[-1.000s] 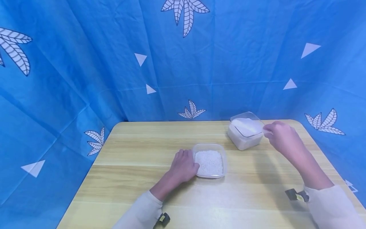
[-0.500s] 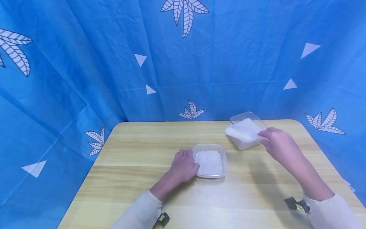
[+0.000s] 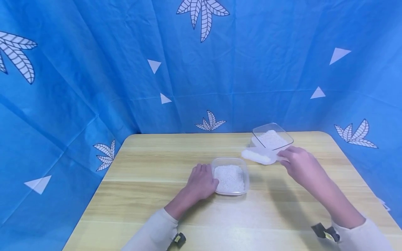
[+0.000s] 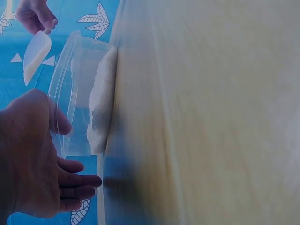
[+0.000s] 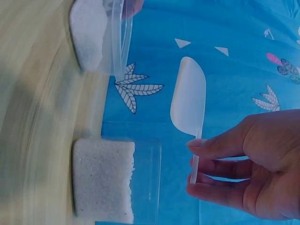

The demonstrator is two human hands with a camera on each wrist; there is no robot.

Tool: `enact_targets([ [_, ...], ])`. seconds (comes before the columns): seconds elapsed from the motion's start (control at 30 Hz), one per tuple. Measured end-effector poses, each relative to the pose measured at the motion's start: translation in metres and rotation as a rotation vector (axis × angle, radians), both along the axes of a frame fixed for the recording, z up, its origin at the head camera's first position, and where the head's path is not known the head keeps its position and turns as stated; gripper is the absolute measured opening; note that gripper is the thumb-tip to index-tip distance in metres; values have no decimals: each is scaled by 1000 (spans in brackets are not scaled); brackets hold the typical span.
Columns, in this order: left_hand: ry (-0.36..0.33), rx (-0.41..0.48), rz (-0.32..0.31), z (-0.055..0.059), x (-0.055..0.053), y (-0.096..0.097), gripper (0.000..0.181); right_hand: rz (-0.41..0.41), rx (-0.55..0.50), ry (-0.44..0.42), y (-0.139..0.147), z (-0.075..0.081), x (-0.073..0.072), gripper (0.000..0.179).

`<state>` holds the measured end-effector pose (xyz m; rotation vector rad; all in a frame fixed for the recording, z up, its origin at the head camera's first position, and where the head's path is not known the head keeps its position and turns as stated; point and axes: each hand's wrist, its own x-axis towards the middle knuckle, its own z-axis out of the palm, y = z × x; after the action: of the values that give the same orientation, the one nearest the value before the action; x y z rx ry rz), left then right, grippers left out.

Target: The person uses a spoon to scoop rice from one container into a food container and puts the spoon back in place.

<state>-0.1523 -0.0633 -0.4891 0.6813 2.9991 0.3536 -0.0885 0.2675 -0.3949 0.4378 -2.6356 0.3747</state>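
In the head view, my right hand (image 3: pixel 299 167) pinches the thin handle of a translucent white scoop (image 5: pixel 188 98) between thumb and fingers. The scoop carries white grains (image 3: pixel 255 156) and is held up in front of a deep clear box (image 3: pixel 272 122). That box contains fine white grains (image 5: pixel 103 180). Left of it stands a lower clear plastic container (image 3: pixel 230 192), also part filled with white grains (image 3: pixel 229 177). My left hand (image 3: pixel 201 181) holds this container at its left side, the thumb over the rim and the fingers outside along the wall.
Both containers stand on a light wood-grain table (image 3: pixel 150 195). A blue curtain (image 3: pixel 267 62) with white leaf and triangle prints hangs right behind the table's back edge. The deep box sits near the back right corner.
My right hand has moved the scoop from over the deep box toward the left and nearer to me, with grains in it. The left hand and its container have stayed in place.
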Motion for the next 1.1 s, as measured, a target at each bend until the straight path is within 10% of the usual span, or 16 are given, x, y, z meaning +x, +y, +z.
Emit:
enact_targets([
  [1.1,17,33,11,-5,-1,-1,30,-12,168,75,-30,-14,12,31],
])
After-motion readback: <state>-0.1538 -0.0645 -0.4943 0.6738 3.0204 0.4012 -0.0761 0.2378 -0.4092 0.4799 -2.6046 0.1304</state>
